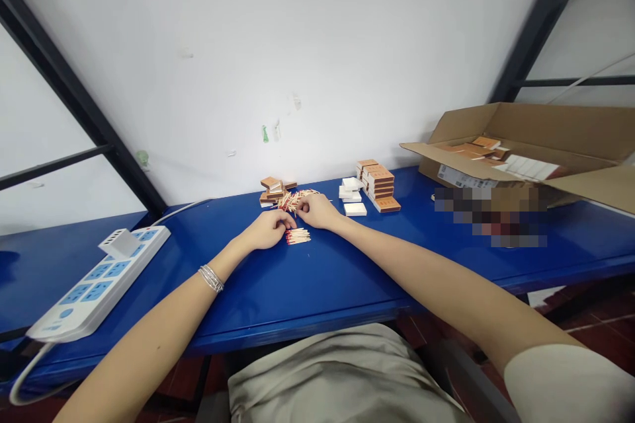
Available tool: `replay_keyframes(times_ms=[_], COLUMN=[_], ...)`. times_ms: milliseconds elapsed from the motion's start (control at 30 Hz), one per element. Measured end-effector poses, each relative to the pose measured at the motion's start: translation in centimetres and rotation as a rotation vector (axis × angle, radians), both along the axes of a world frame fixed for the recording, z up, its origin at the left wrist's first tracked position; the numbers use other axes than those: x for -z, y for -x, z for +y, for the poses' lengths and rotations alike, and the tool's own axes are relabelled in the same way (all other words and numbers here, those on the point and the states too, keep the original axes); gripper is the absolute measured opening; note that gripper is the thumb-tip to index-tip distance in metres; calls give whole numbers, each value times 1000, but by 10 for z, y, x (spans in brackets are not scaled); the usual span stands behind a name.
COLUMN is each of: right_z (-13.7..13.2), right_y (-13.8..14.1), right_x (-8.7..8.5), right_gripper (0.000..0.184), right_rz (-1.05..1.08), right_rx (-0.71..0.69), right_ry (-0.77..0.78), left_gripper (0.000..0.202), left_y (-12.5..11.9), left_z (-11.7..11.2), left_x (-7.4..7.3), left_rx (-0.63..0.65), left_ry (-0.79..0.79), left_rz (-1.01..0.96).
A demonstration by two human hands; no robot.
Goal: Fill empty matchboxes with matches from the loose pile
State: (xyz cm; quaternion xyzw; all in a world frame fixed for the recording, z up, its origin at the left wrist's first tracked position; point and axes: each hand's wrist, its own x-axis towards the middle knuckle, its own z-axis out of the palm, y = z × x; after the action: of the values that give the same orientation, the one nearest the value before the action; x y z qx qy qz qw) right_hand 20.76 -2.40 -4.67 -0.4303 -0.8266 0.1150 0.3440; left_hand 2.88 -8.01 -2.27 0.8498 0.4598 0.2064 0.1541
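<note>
My left hand (268,229) rests on the blue table (307,284), fingers curled against a small bundle of red-tipped matches (298,236). My right hand (317,209) lies just behind it, fingers closed and pinching at a loose heap of matches (294,198). A few brown matchboxes (272,188) sit behind the heap near the wall. A silver bracelet (211,278) is on my left wrist.
White inner trays (352,195) and a stack of brown matchboxes (379,185) stand right of the hands. An open cardboard carton (520,152) holding more boxes sits at the far right. A white power strip (99,281) lies at the left. A white wall is behind.
</note>
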Motion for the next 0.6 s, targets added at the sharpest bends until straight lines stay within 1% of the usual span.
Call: replay_keyframes(times_ms=[100,200,300,367,433,500,533,600], right_z=[-2,-4,-7,-10,-14,-18,-20,-23], right_y=[-3,-9,-12,-12,-11,-9,-7,-5], right_x=[-3,-8,-13,-16,-18,-19,-18,-17], right_gripper=[8,2,5,7,9,8,8,9], right_rz=[32,64,120,175,231,288,313,328], right_rx=[2,5,18,7,-61,-171,-221,-285], right_ry=[2,45,112,198,324,447,480,486], left_gripper=[39,39,38,37,36,36,36,36], left_y=[0,-1,0,0,2,3,4,5], left_z=[0,0,0,1,2,4,4,5], left_x=[0,0,0,1,1,1,1,0], left_rx=[-13,-27,-29,-32,-36,-45,-54,-74], left_ry=[-4,-16,-4,1,-3,-6,-5,-2], left_rz=[1,0,-4,-6,-6,-4,-3,8])
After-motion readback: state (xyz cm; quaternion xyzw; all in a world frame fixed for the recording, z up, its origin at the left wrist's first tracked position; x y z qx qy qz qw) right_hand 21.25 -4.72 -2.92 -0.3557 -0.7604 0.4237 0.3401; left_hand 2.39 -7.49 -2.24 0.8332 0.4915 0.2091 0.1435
